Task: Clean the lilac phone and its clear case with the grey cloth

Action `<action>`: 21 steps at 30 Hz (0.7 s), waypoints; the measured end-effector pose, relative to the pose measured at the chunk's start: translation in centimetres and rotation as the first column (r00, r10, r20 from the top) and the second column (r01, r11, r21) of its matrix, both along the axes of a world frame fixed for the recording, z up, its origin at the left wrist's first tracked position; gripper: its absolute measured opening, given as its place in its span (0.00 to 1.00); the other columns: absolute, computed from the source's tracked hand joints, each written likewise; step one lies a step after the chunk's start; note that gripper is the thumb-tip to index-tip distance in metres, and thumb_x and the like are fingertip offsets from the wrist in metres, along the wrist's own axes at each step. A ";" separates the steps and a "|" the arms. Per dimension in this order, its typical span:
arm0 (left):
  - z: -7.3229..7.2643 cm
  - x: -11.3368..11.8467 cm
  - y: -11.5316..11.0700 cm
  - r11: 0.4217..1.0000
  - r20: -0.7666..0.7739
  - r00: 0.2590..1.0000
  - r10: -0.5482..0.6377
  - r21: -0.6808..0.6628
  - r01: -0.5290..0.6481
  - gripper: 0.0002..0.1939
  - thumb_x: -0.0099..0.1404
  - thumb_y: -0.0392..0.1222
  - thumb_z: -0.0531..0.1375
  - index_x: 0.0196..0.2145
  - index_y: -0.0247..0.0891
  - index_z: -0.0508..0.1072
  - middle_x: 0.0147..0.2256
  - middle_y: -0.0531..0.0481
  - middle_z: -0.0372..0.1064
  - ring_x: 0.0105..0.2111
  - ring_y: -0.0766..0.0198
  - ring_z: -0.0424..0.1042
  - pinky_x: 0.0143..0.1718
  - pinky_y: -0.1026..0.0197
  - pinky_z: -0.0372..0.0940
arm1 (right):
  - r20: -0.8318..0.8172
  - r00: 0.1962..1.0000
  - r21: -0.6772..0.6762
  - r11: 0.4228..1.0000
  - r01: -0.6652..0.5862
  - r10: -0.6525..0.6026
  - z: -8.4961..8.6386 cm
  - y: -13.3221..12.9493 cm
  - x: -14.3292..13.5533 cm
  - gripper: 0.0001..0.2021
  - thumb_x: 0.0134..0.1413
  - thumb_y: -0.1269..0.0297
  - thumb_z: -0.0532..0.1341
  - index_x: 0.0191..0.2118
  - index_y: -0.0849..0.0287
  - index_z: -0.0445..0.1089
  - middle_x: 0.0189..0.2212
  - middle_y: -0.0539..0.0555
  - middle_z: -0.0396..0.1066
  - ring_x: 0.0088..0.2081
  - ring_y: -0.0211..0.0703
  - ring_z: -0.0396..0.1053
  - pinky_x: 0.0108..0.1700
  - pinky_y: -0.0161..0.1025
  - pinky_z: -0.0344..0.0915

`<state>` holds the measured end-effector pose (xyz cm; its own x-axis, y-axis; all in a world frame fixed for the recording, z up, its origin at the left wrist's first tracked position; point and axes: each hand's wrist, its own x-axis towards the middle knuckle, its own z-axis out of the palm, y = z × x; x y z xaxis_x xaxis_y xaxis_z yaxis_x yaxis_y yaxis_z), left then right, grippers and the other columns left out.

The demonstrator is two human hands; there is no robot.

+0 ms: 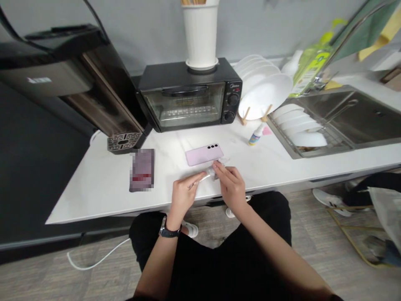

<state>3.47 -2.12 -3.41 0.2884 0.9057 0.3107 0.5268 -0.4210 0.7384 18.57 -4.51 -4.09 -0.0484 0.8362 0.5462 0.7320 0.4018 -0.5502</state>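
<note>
My left hand [183, 195] and my right hand [233, 186] come together over the front part of the counter. Between their closed fingers is a crinkled piece of clear plastic [211, 172]; whether anything lies inside it I cannot tell. Just beyond the fingertips a lilac phone [200, 156] rests with its back up, its three dark camera lenses towards the upper right. A dark flat rectangular thing [143, 165], partly blurred out, lies to the left. On the right stands a small white bottle [256, 135] with a coloured label.
Behind the phone sits a black toaster oven [191, 104], topped by a white pot [202, 35]. A drinks machine [103, 92] stands at left. White plates [266, 96] fill a rack beside the sink [360, 113]. The white counter [103, 188] ends just before my lap.
</note>
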 end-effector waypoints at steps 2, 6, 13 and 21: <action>0.0 0.0 0.0 1.000 -0.028 1.000 0.012 0.006 -0.012 0.11 0.52 0.33 0.48 0.29 0.36 0.69 0.27 0.51 0.68 0.28 0.67 0.66 0.30 0.65 0.61 | 0.020 0.997 -0.003 0.997 -0.075 0.075 -0.2 -0.5 -1.5 0.22 0.46 0.77 0.44 0.49 0.54 0.47 0.48 0.48 0.50 0.43 0.42 0.54 0.42 0.43 0.58; 0.2 0.0 0.0 1.000 -0.059 0.998 0.010 0.015 -0.009 0.11 0.52 0.32 0.47 0.29 0.35 0.68 0.28 0.51 0.68 0.27 0.68 0.66 0.28 0.67 0.60 | 0.075 0.978 -0.006 0.981 -0.193 0.193 -0.3 -1.1 -3.3 0.22 0.47 0.76 0.44 0.50 0.53 0.44 0.48 0.46 0.48 0.44 0.41 0.53 0.43 0.41 0.57; 0.0 -0.1 0.1 1.000 -0.058 0.998 0.019 0.010 -0.018 0.09 0.51 0.34 0.49 0.23 0.33 0.69 0.22 0.51 0.68 0.23 0.68 0.65 0.25 0.67 0.60 | 0.170 0.962 -0.012 0.977 -0.215 0.213 -0.1 -0.5 -0.6 0.22 0.47 0.76 0.45 0.50 0.55 0.44 0.49 0.48 0.47 0.44 0.40 0.53 0.42 0.39 0.58; 0.3 0.5 -0.1 1.000 0.039 0.999 -0.025 -0.017 0.026 0.13 0.54 0.34 0.47 0.37 0.40 0.65 0.36 0.52 0.66 0.38 0.65 0.64 0.39 0.62 0.60 | 0.107 0.992 -0.096 0.993 0.075 -0.064 1.5 0.4 3.1 0.23 0.47 0.77 0.42 0.50 0.54 0.42 0.50 0.47 0.44 0.45 0.42 0.52 0.45 0.43 0.55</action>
<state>3.94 -2.19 -3.13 0.2999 0.9035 0.3063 0.4869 -0.4210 0.7653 21.62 -4.08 -2.64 -0.0402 0.8894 0.4554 0.8113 0.2950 -0.5047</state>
